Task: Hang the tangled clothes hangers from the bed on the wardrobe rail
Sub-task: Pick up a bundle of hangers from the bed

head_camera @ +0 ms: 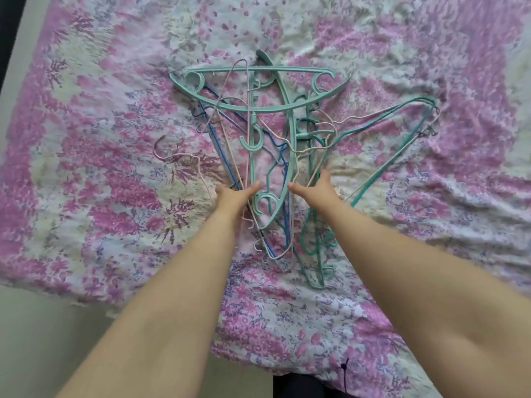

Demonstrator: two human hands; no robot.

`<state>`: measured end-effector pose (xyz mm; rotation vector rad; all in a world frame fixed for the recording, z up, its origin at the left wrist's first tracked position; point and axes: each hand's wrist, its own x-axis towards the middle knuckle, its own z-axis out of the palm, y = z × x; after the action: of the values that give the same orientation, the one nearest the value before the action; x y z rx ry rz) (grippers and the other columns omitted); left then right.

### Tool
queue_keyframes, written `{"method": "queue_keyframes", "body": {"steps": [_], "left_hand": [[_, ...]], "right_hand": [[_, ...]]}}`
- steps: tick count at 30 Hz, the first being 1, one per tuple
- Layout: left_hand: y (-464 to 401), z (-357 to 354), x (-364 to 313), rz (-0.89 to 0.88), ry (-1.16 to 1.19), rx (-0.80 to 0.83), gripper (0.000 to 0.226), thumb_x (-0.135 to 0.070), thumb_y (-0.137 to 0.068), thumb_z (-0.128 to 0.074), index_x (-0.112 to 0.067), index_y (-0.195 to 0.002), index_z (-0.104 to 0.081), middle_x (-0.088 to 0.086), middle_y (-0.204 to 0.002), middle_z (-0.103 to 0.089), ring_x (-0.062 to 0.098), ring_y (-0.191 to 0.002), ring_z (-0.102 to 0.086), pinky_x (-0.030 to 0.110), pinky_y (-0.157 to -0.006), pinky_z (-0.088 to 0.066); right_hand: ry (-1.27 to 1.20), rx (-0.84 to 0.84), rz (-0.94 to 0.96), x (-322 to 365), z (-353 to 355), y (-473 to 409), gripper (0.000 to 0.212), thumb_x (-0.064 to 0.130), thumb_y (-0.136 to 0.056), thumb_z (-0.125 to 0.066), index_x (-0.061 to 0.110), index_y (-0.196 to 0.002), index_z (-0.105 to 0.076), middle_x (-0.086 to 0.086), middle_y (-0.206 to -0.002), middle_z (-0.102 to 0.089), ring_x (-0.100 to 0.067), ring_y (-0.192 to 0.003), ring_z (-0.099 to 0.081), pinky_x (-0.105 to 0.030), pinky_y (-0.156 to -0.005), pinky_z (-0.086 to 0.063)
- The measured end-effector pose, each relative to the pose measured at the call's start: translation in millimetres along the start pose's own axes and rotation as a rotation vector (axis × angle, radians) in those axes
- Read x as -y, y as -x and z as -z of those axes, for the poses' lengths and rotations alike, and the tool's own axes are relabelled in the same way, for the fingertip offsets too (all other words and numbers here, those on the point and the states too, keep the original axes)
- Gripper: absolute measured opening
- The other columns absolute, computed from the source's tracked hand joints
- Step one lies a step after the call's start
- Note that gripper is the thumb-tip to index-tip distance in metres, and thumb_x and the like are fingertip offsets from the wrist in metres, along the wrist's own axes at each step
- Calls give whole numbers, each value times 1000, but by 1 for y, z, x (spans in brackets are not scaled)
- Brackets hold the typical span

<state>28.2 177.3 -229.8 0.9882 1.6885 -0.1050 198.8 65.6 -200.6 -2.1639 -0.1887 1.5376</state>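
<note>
A tangled heap of clothes hangers (275,145) lies on the bed: wide teal plastic ones (258,70), thin blue wire ones (218,147), pale pink wire ones (184,156) and a green wire one (402,156) sticking out to the right. My left hand (234,196) reaches into the heap's left side over the blue and pink wires, thumb pointing right; its fingers are hidden. My right hand (316,191) reaches into the right side by the green wires, thumb pointing left. Whether either hand grips a hanger cannot be seen. No wardrobe rail is in view.
The bed is covered by a crumpled pink, purple and white floral sheet (115,196). Its near edge runs diagonally at lower left, with pale floor (43,340) beyond. A dark strip (7,30) shows at the top left corner.
</note>
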Motion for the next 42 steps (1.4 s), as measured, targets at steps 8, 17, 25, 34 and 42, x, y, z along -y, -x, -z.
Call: {"method": "queue_keyframes", "body": {"steps": [8,17,25,34,42], "left_hand": [[49,-21,21,184,301,228,33,-37,-84,-71,-8,-98,-68,-2,-68,-70,13,-62,-62,23,-53,-46],[119,-7,41,151,627,549,21,-15,-97,-48,-18,-108,-67,1,-107,-70,12,-75,-69,26,-66,-58],[201,9,50,95,821,546,24,-6,-98,-41,-14,-106,-63,7,-102,-73,20,-73,-69,33,-65,-57],[274,27,59,46,779,301,27,-23,-101,-45,-11,-85,-64,9,-78,-71,18,-56,-65,29,-47,-54],[305,52,45,-62,1079,380,24,-16,-72,-68,-5,-94,-70,14,-81,-60,22,-55,-55,28,-58,-50]], "right_hand": [[-107,58,69,-14,-15,34,91,27,-84,-73,12,-150,-13,-12,-150,-34,-26,-124,-45,-31,-91,-43],[-129,106,162,-38,-11,108,51,27,-95,-55,16,-141,-35,1,-126,-49,-15,-110,-47,-27,-90,-37],[20,30,148,-32,-14,163,44,36,-103,-36,4,-129,-51,-14,-127,-55,-25,-116,-51,-28,-84,-36],[46,108,166,-42,-22,199,26,31,-98,-46,7,-97,-56,-13,-87,-57,-26,-81,-54,-33,-70,-43],[-52,434,332,-28,-49,230,49,61,-90,-32,25,-105,-63,-9,-98,-68,-31,-89,-66,-50,-81,-55]]}}
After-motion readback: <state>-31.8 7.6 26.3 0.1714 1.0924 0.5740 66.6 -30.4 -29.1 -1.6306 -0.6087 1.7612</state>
